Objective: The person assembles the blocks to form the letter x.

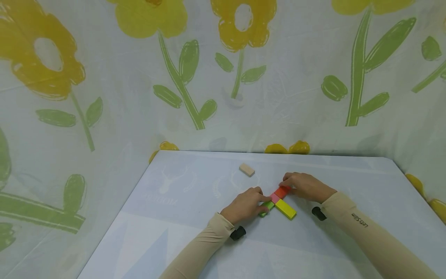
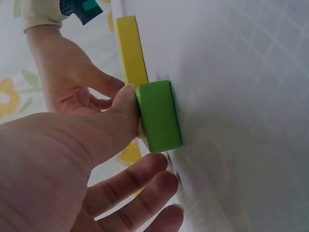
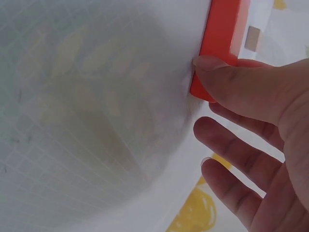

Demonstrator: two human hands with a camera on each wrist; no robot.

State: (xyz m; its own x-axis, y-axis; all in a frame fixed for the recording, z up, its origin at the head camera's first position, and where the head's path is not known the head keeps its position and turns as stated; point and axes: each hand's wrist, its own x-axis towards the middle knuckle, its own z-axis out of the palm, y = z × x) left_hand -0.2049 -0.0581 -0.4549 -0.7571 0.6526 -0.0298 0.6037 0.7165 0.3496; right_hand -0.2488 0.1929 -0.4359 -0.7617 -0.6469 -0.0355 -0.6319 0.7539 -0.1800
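Note:
Four-way colour meets at a small pink block [image 1: 275, 198], with a green block [image 1: 267, 208], a yellow block [image 1: 286, 209] and a red block [image 1: 282, 192] laid flat around it. My left hand [image 1: 246, 206] holds the green block between thumb and index finger, the index tip close to the pink block. In the left wrist view the thumb presses the side of the green block [image 2: 160, 116], its other fingers bent below. My right hand [image 1: 306, 186] pinches the outer end of the red block [image 3: 221, 43] with its thumb on the near side.
A plain wooden block [image 1: 247, 169] lies farther back on the white table [image 1: 195, 186], left of the right hand. Behind the table hangs a flower-printed curtain [image 1: 285, 97]. Dark wrist devices [image 1: 238, 233] sit under both sleeves.

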